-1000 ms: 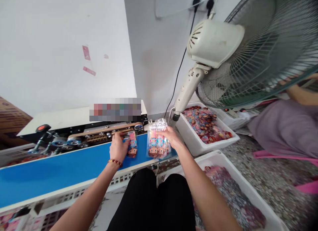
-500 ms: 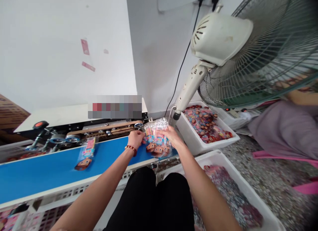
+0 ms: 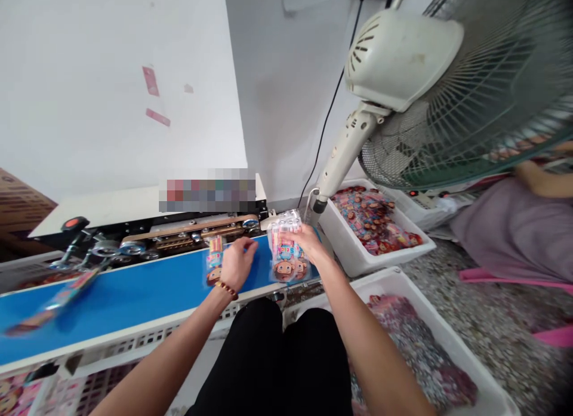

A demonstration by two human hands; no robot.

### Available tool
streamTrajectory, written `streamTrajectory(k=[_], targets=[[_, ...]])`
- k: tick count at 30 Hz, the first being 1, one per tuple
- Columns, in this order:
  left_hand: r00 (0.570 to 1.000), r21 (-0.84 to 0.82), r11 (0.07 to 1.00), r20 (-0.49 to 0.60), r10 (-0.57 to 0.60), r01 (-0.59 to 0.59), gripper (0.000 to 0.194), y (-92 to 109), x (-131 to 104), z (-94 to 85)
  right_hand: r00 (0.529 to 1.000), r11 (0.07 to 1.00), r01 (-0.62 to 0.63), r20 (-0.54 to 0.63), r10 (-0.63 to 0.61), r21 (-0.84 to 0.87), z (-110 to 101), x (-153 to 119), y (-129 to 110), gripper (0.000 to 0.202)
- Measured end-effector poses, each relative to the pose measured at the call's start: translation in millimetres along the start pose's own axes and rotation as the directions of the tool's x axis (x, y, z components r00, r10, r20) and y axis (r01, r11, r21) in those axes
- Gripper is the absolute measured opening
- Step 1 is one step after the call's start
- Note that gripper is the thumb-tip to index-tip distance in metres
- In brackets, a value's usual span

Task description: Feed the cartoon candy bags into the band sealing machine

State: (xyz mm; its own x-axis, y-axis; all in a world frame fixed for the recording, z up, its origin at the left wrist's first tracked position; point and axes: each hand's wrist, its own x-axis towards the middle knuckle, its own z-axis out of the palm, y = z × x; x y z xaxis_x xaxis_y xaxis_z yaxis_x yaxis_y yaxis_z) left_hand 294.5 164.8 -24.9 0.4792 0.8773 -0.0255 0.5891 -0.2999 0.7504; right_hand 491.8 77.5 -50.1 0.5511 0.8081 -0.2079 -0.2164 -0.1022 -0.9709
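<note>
My left hand (image 3: pixel 238 264), with a beaded bracelet at the wrist, is over the blue conveyor belt (image 3: pixel 161 290). Its fingers are curled in and nothing shows in them. Just left of it a flat printed snack packet (image 3: pixel 213 268) lies upright on the belt, close to the back of the hand. At the belt's right end, my right hand (image 3: pixel 305 240) grips a fanned stack of snack packets (image 3: pixel 284 255) with a cartoon face and clear tops. Farther left, another packet (image 3: pixel 67 299) is blurred on the belt.
Rollers and a narrow drive belt (image 3: pixel 192 231) run along the conveyor's back edge. A white bin (image 3: pixel 371 259) of packets stands at right, another bin (image 3: pixel 403 284) nearer my knees. A large fan (image 3: pixel 403 64) overhangs the right. A person in a grey garment (image 3: pixel 496 231) is beyond.
My left hand has moved left from the stack, and a packet now lies beside it on the belt. The earlier packet has travelled left and turned. My right hand stays on the stack.
</note>
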Motion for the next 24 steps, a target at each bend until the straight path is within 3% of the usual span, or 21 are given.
streamTrajectory(k=[3, 7, 11, 18, 20, 22, 24], targets=[[0.983, -0.17, 0.98, 0.167, -0.075, 0.103, 0.019, 20, 9, 26.1, 1.0, 1.0, 0.013, 0.027, -0.013, 0.0, -2, 0, 2, 0.052], [0.972, -0.301, 0.931, 0.174, -0.159, 0.207, 0.012, 22, 26, 40.0, 0.999, 0.998, 0.029, 0.022, -0.028, -0.064, -7, -1, 3, 0.047], [0.963, -0.213, 0.941, 0.123, -0.241, 0.263, 0.017, 13, 38, 28.3, 0.999, 0.995, 0.027, -0.031, -0.03, -0.091, -7, 0, 3, 0.042], [0.968, 0.039, 0.969, 0.05, -0.247, 0.245, 0.014, -9, 39, -17.9, 1.0, 1.0, -0.01, -0.024, 0.009, -0.028, -4, -1, 1, 0.04], [0.973, 0.081, 0.972, -0.09, -0.211, 0.218, 0.01, -19, 27, -28.8, 0.999, 1.0, -0.026, -0.021, 0.026, -0.013, -3, -2, 1, 0.041], [0.956, 0.12, 0.981, -0.27, -0.115, 0.152, 0.019, -23, 13, -31.5, 0.999, 0.999, -0.032, -0.018, 0.032, -0.011, -3, -3, 2, 0.042], [0.961, 0.134, 0.989, -0.277, -0.02, 0.059, 0.02, -15, 1, -23.3, 0.999, 0.999, -0.029, -0.016, 0.029, -0.013, -2, -3, 2, 0.044]])
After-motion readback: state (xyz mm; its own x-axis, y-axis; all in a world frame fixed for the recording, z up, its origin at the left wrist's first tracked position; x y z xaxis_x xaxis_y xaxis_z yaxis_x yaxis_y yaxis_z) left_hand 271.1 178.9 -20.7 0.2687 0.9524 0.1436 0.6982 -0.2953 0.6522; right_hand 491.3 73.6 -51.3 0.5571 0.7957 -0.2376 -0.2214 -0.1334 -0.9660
